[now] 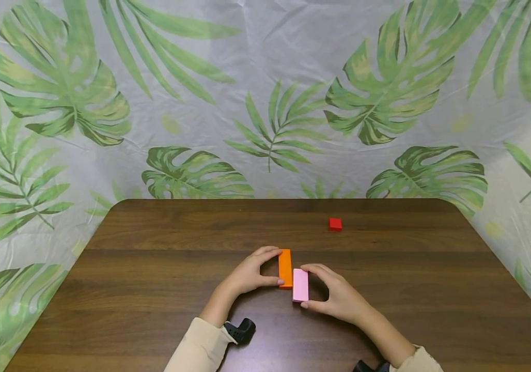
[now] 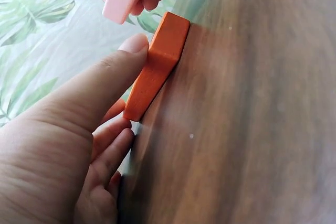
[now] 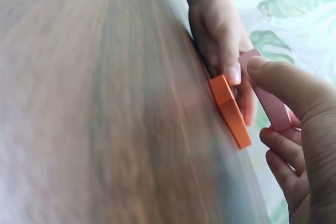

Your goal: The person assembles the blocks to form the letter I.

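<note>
Now: one red block [image 1: 335, 224]; left hand [image 1: 249, 273] pinching one orange [image 1: 285, 268], right hand [image 1: 341, 294] one pink [image 1: 300, 285].

three blocks [image 1: 285, 268] — one table [image 1: 163, 279]

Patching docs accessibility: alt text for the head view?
A person's left hand holds an orange block and the right hand a pink block beside it, at a dark wooden table. A red block lies farther back; leaf-print cloth hangs behind.
</note>
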Available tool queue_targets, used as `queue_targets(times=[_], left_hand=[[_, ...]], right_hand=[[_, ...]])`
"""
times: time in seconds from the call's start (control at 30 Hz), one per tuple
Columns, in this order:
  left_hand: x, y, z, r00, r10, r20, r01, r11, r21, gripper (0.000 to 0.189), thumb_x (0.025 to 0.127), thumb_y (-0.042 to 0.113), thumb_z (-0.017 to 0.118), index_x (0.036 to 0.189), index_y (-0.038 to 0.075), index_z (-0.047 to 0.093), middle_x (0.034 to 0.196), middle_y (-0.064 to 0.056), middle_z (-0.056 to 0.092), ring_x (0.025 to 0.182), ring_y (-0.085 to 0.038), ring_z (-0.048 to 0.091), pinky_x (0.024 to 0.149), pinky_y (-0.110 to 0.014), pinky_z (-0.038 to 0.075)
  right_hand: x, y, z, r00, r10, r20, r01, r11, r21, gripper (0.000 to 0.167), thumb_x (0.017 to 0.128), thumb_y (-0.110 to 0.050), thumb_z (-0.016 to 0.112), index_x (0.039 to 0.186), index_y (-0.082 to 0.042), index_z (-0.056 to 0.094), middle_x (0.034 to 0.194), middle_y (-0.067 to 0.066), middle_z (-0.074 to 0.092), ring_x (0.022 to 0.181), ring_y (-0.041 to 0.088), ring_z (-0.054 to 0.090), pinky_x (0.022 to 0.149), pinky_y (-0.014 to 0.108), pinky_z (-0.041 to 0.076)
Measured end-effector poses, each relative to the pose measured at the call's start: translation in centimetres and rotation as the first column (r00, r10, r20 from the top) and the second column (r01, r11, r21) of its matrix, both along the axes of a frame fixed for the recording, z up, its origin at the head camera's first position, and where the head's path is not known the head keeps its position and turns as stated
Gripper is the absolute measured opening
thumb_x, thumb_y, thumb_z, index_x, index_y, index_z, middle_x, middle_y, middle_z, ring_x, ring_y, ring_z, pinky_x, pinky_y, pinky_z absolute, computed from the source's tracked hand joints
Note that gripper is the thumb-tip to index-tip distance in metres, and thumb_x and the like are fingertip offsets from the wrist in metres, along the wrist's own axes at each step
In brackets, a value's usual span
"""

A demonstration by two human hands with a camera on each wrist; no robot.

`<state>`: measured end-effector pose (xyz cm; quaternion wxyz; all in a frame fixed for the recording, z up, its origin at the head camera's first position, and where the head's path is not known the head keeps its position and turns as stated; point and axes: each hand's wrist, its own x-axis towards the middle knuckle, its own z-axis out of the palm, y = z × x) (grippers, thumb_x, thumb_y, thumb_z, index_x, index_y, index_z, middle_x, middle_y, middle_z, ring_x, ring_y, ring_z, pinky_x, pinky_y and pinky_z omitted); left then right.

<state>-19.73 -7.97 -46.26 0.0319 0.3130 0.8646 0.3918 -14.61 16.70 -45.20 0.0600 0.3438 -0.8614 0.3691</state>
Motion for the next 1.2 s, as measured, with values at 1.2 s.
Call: queue_targets(times=[1.2], left_hand=[[0.0, -0.1, -0.2, 1.000, 0.004, -0.005, -0.004, 1.000, -0.005, 0.065, 0.076, 0.035, 0.071, 0.130, 0.008, 0.047, 0.130, -0.005, 0.043, 0.119, -0.019, 0.040, 0.098, -0.037, 0.032]], right_hand=[[1.1, -1.7, -1.1, 0.992, 0.121, 0.024, -0.122, 0.991, 0.050, 0.064, 0.069, -0.041, 0.075, 0.124, -0.017, 0.052, 0.113, -0.010, 0.046, 0.103, 0.011, 0.048, 0.087, 0.034, 0.042]])
